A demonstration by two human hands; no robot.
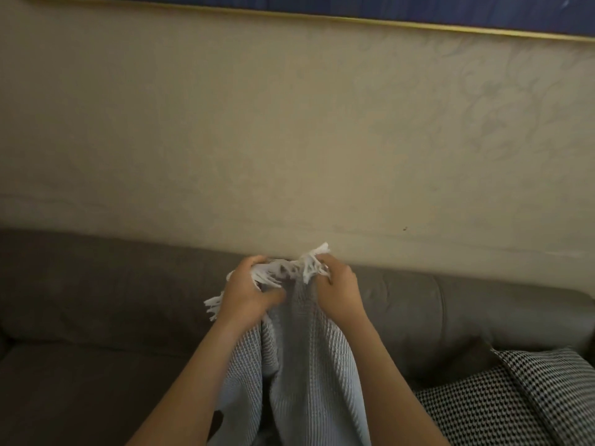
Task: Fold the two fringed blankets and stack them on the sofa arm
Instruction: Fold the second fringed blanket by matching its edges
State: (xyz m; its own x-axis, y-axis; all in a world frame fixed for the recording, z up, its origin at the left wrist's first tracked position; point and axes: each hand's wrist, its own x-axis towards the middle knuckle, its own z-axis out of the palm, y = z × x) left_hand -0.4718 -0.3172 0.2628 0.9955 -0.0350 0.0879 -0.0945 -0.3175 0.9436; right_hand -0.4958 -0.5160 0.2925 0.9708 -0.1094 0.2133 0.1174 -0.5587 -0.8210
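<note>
A pale grey waffle-weave blanket [309, 365] with white fringe hangs down between my arms in front of the sofa. My left hand [249, 289] grips its fringed top edge on the left, with tassels sticking out past the wrist. Close beside it, my right hand [336, 289] grips the same fringed edge, tassels poking up above the fingers. Both hands hold the edge bunched together at about the height of the sofa back. A second blanket is not in view.
The grey-brown sofa [96, 300] runs across the frame, backrest against a beige wall [289, 123]. A black-and-white houndstooth cushion [515, 397] lies on the seat at the lower right. A gold-framed blue picture [322, 8] hangs above.
</note>
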